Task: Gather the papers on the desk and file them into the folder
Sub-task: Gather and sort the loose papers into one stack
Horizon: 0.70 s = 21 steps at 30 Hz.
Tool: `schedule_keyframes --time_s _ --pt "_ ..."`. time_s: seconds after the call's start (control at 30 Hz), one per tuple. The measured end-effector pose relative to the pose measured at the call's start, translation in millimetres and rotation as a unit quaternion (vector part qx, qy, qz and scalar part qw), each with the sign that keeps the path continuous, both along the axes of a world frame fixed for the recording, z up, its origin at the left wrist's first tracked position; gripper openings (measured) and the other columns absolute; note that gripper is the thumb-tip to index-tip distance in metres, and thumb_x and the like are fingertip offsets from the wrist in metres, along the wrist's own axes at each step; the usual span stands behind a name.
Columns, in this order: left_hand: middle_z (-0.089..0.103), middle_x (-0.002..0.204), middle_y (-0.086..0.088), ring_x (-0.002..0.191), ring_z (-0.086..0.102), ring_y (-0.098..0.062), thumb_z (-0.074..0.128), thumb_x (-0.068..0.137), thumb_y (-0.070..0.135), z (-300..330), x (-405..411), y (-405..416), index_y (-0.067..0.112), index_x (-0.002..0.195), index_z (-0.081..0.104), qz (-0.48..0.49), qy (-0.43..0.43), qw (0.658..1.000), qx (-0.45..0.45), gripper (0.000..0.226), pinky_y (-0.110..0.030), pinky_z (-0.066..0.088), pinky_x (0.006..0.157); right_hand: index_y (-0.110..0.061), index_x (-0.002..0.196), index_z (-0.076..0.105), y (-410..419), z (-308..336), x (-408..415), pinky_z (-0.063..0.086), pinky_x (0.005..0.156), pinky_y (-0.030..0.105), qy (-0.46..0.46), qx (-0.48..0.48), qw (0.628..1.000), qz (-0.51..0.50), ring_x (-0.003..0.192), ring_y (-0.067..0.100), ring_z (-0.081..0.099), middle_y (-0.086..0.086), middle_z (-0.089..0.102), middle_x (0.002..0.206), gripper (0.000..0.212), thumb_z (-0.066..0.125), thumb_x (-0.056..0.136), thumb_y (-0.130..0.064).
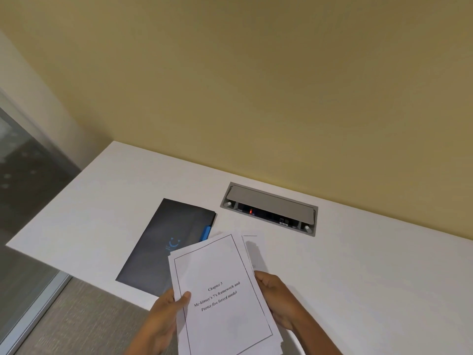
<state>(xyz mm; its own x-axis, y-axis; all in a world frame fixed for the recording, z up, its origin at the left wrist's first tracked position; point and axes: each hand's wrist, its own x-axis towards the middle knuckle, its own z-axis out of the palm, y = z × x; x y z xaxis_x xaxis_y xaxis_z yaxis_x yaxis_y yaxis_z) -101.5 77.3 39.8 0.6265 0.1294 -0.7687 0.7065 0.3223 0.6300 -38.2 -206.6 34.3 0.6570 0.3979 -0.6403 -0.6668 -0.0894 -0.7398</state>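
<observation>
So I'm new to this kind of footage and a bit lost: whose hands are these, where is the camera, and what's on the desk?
There is no machine here. A person wears a camera on the head, so this one picture looks forward and down at their own two bare hands. The left hand and the right hand together hold a stack of papers, one on each side. The top sheet reads "Chapter 3". Under them is a white desk set against a yellow wall. On the desk lies a dark folder, closed, with a blue tab at its edge; the papers overlap its near corner in this view. Another sheet peeks out just behind the stack, apparently on the desk. Farther back, a grey socket box is sunk into the desk.
</observation>
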Motion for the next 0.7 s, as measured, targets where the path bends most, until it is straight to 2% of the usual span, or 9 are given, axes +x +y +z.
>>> schedule_keyframes --time_s 0.1,0.17,0.27,0.3,0.37,0.43,0.47,0.6,0.7 --pt "0.08 0.116 -0.014 0.108 0.076 -0.037 0.064 0.098 0.002 -11.2 -7.8 5.8 0.014 0.12 0.072 -0.006 0.003 1.0 0.024 0.026 -0.054 0.057 0.1 -0.027 0.132 0.074 6.2 -5.6 1.2 0.059 0.103 0.046 0.027 0.019 0.999 0.04 0.12 0.027 0.074 0.006 0.076 0.131 0.044 0.077 0.093 -0.048" --pt "0.079 0.117 -0.017 0.113 0.073 -0.04 0.065 0.097 -0.003 -20.0 -13.0 11.1 0.009 0.122 0.071 -0.012 -0.006 0.998 0.066 0.029 -0.06 0.051 0.108 -0.03 0.129 0.075 8.9 -7.8 4.4 0.057 0.1 0.04 0.029 -0.004 0.998 0.061 0.114 0.023 0.074 0.008 0.076 0.13 0.043 0.069 0.096 -0.056" --pt "0.079 0.116 -0.02 0.113 0.073 -0.041 0.063 0.098 -0.005 -29.6 -21.8 17.2 0.003 0.124 0.069 -0.014 -0.019 0.996 0.086 0.028 -0.06 0.051 0.107 -0.029 0.109 0.08 10.7 -9.9 22.3 0.058 0.076 0.035 -0.05 -0.128 0.986 0.089 0.085 0.016 0.073 0.011 0.081 0.11 0.043 0.057 0.097 -0.063" --pt "0.079 0.115 -0.02 0.111 0.074 -0.041 0.061 0.098 -0.006 -32.4 -25.7 19.3 0.002 0.125 0.068 -0.005 -0.018 0.997 0.078 0.029 -0.058 0.054 0.103 -0.028 0.108 0.079 10.1 -10.7 29.7 0.062 0.078 0.037 -0.097 -0.193 0.972 0.093 0.082 0.015 0.073 0.008 0.081 0.107 0.037 0.06 0.095 -0.057" --pt "0.079 0.115 -0.021 0.109 0.074 -0.042 0.06 0.098 -0.008 -36.1 -33.8 22.7 0.0 0.127 0.066 0.013 -0.009 0.997 0.078 0.031 -0.058 0.055 0.101 -0.022 0.13 0.07 5.6 -15.4 45.0 0.059 0.098 0.039 -0.18 -0.313 0.925 0.119 0.105 0.018 0.071 0.005 0.074 0.123 0.039 0.069 0.097 -0.042" --pt "0.078 0.118 -0.02 0.113 0.072 -0.043 0.062 0.098 -0.007 -38.2 -41.5 25.7 0.004 0.126 0.067 0.019 -0.005 0.996 0.088 0.031 -0.063 0.05 0.107 -0.015 0.153 0.048 1.3 -18.2 58.7 0.045 0.116 0.037 -0.219 -0.364 0.891 0.161 0.138 0.023 0.054 0.006 0.055 0.15 0.063 0.071 0.098 -0.035" --pt "0.078 0.118 -0.018 0.115 0.071 -0.043 0.063 0.097 -0.005 -38.1 -44.8 27.2 0.008 0.125 0.068 0.019 -0.004 0.995 0.094 0.031 -0.063 0.049 0.109 -0.013 0.158 0.039 0.5 -18.5 65.4 0.039 0.12 0.037 -0.229 -0.379 0.878 0.183 0.146 0.026 0.043 0.007 0.045 0.158 0.073 0.072 0.098 -0.036" --pt "0.077 0.124 -0.016 0.12 0.069 -0.041 0.063 0.097 -0.006 -38.3 -53.9 30.8 0.007 0.137 0.061 0.053 -0.005 0.994 0.092 0.042 -0.063 0.046 0.111 -0.011 0.164 0.02 0.9 -21.1 89.5 0.033 0.125 0.045 -0.27 -0.432 0.825 0.245 0.157 0.032 0.023 0.01 0.019 0.171 0.1 0.077 0.09 -0.047" --pt "0.077 0.124 -0.016 0.12 0.069 -0.041 0.062 0.097 -0.006 -35.2 -59.8 31.6 0.011 0.135 0.062 0.08 -0.011 0.994 0.072 0.042 -0.063 0.045 0.112 -0.012 0.166 0.01 3.1 -24.2 102.8 0.026 0.128 0.054 -0.284 -0.459 0.795 0.276 0.162 0.032 0.009 0.009 0.002 0.177 0.119 0.083 0.082 -0.054"
